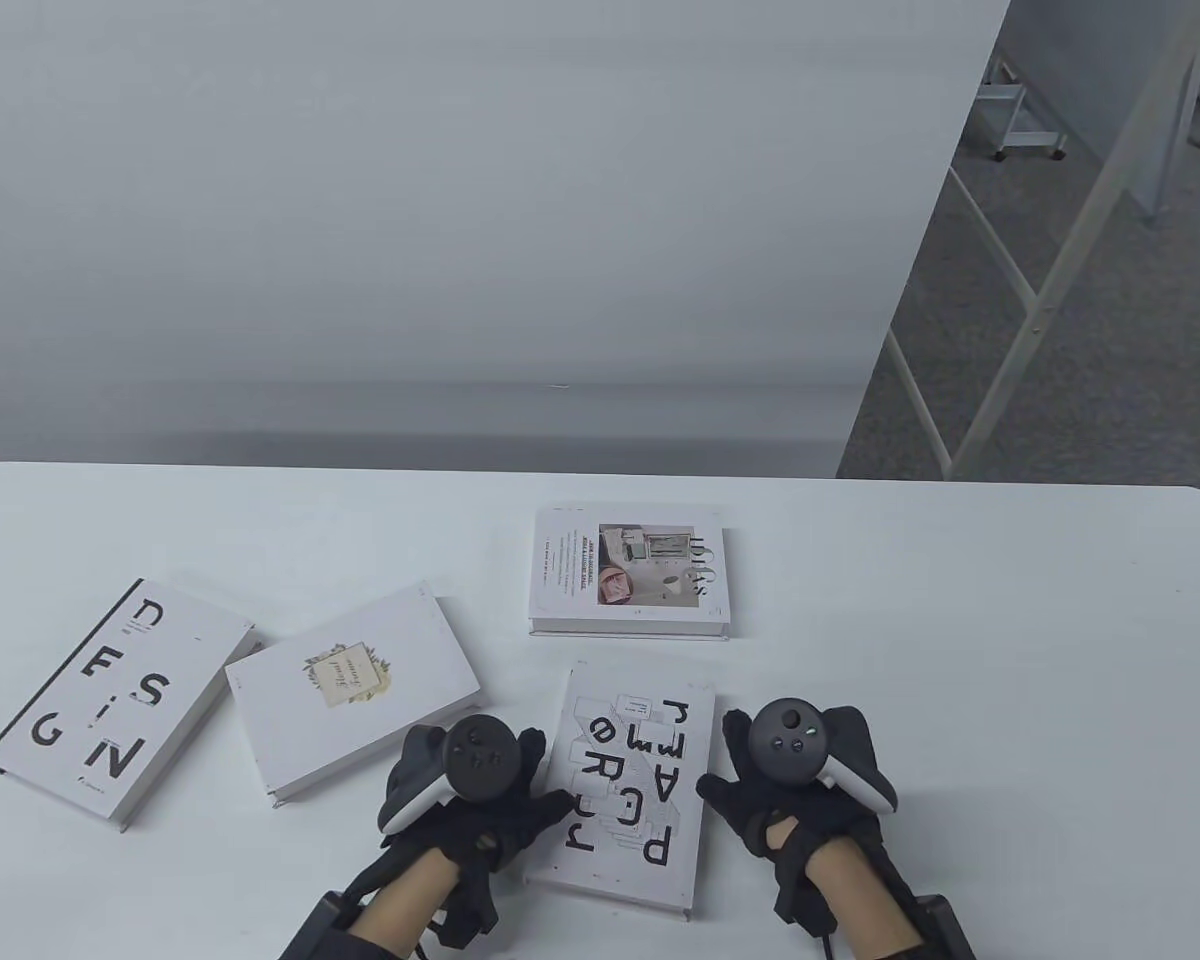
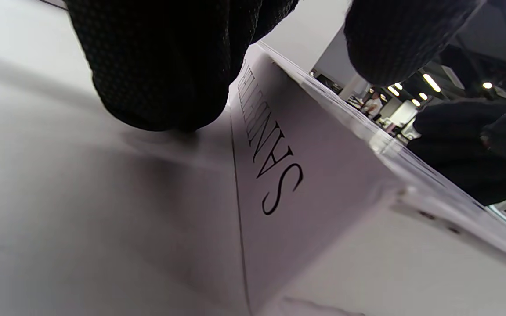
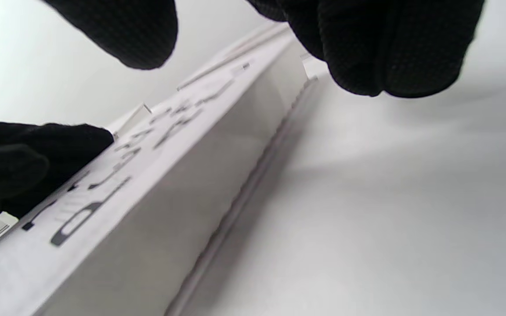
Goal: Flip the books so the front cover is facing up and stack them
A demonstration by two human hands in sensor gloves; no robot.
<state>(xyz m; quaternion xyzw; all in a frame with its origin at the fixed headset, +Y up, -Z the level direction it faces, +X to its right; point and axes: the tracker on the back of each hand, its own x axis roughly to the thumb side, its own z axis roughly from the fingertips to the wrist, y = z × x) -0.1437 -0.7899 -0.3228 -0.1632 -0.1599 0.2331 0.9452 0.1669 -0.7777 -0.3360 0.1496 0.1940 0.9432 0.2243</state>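
A white book with large black letters (image 1: 628, 792) lies flat on the table between my hands. My left hand (image 1: 520, 790) is at its left side: the fingers (image 2: 160, 70) stand on the table against the spine (image 2: 279, 175), and the thumb touches the cover. My right hand (image 1: 740, 782) is at its right side: the fingers (image 3: 389, 44) are beside the page edge (image 3: 182, 188), and the thumb (image 3: 117, 26) hovers over the cover. Neither hand plainly grips it. Three more books lie flat: a DESIGN book (image 1: 110, 700), one with a floral label (image 1: 355, 690), and one with a photo (image 1: 630, 572).
The white table (image 1: 960, 650) ends close behind the photo book. A grey wall panel (image 1: 460, 200) stands beyond it. Metal frames (image 1: 1020, 300) stand on the floor to the right.
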